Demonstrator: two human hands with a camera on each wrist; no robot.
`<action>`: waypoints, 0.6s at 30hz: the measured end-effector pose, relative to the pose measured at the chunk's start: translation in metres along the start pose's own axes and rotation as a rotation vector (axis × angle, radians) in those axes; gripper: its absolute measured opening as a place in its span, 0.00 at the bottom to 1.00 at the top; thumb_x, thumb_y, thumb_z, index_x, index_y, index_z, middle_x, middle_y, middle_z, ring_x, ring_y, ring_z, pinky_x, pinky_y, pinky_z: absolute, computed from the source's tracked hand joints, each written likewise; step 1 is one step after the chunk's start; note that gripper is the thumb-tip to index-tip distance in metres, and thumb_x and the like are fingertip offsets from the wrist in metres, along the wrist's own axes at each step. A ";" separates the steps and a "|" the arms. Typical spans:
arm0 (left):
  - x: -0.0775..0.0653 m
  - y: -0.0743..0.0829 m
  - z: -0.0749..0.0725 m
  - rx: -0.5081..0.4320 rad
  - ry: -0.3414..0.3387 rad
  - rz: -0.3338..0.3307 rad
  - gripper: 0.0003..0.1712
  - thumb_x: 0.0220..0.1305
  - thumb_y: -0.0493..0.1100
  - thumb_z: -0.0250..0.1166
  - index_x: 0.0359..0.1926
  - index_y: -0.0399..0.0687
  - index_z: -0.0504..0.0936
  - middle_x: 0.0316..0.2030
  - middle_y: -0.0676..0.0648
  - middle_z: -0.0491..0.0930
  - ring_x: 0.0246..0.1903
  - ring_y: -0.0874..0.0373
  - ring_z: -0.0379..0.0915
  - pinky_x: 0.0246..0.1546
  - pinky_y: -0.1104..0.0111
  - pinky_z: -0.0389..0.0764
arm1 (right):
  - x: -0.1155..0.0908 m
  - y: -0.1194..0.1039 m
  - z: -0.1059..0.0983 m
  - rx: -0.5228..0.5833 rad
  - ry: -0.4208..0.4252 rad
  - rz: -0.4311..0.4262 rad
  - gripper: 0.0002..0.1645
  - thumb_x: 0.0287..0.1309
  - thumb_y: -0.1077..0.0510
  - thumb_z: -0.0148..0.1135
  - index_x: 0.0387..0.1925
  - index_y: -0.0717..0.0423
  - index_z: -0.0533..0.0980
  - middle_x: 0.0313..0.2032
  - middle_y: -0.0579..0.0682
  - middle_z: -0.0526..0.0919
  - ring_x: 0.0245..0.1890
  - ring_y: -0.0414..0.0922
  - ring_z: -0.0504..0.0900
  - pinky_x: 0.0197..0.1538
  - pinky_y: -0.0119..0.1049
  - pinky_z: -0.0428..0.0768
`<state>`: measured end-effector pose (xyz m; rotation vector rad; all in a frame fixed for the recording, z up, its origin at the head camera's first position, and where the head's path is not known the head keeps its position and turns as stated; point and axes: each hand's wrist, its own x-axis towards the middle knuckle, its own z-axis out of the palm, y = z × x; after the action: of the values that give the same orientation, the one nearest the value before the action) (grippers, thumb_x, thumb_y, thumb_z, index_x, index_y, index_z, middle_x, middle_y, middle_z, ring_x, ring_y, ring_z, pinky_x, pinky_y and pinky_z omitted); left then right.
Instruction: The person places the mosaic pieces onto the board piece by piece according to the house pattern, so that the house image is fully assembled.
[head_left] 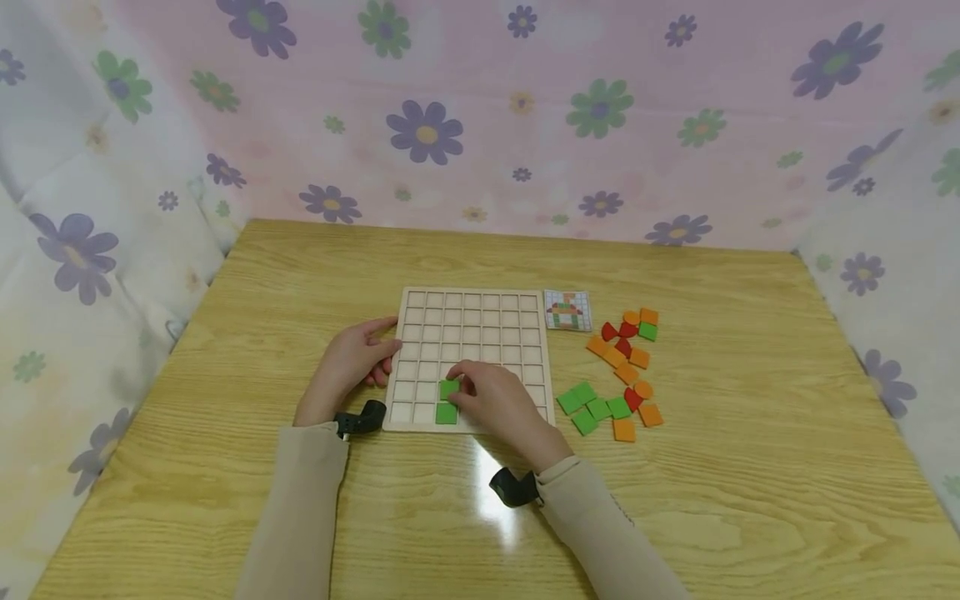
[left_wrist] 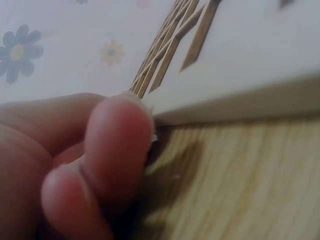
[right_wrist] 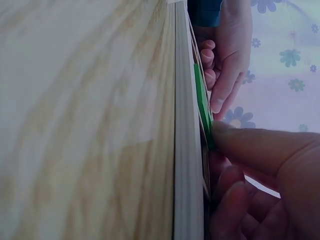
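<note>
A square wooden grid board (head_left: 472, 336) lies on the table. My left hand (head_left: 352, 362) is at its left edge, with the thumb and index fingertips touching the rim; in the left wrist view the thumb (left_wrist: 119, 137) meets the board's side (left_wrist: 235, 105). Over the lower middle of the grid, my right hand (head_left: 498, 404) pinches a green square tile (head_left: 448, 388). Directly below that piece, another green square tile (head_left: 446, 413) sits in the bottom row. The right wrist view shows the thumb (right_wrist: 250, 147) pressed at a green tile edge (right_wrist: 202, 100), low against the board.
Right of the board lie loose green tiles (head_left: 583, 422), orange tiles (head_left: 624, 430) and red pieces (head_left: 633, 400). A small pattern card (head_left: 567, 310) touches the board's upper right corner. Flowered cloth (head_left: 480, 92) hangs behind the table (head_left: 750, 417) and at both sides.
</note>
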<state>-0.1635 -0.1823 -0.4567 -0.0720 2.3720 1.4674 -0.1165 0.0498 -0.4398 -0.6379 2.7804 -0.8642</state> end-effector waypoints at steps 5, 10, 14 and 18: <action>0.000 0.000 0.000 0.006 0.004 0.008 0.30 0.60 0.52 0.58 0.63 0.61 0.63 0.20 0.42 0.77 0.15 0.51 0.74 0.15 0.65 0.75 | 0.000 -0.001 0.001 -0.019 0.005 -0.009 0.14 0.52 0.49 0.62 0.41 0.45 0.77 0.20 0.36 0.70 0.20 0.34 0.68 0.24 0.29 0.68; 0.001 -0.002 0.000 0.004 0.001 0.007 0.30 0.60 0.51 0.59 0.63 0.61 0.63 0.20 0.42 0.77 0.15 0.51 0.75 0.15 0.66 0.75 | 0.000 -0.002 0.001 -0.032 0.001 -0.012 0.13 0.52 0.50 0.63 0.41 0.45 0.77 0.19 0.36 0.70 0.20 0.34 0.69 0.24 0.29 0.68; 0.001 -0.002 0.000 0.009 0.002 0.013 0.30 0.60 0.52 0.58 0.63 0.60 0.63 0.19 0.42 0.77 0.15 0.51 0.75 0.15 0.65 0.75 | -0.001 -0.001 0.001 -0.034 -0.003 -0.019 0.13 0.52 0.50 0.62 0.41 0.44 0.77 0.20 0.36 0.70 0.21 0.34 0.68 0.24 0.29 0.68; 0.000 -0.001 0.000 0.013 0.001 0.015 0.29 0.60 0.52 0.58 0.63 0.60 0.63 0.19 0.42 0.77 0.15 0.51 0.75 0.15 0.65 0.75 | -0.001 0.000 0.000 -0.030 -0.026 -0.023 0.13 0.53 0.49 0.61 0.42 0.43 0.78 0.21 0.36 0.71 0.22 0.34 0.69 0.25 0.29 0.68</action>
<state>-0.1633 -0.1833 -0.4576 -0.0514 2.3878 1.4587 -0.1160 0.0500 -0.4395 -0.6830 2.7733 -0.8140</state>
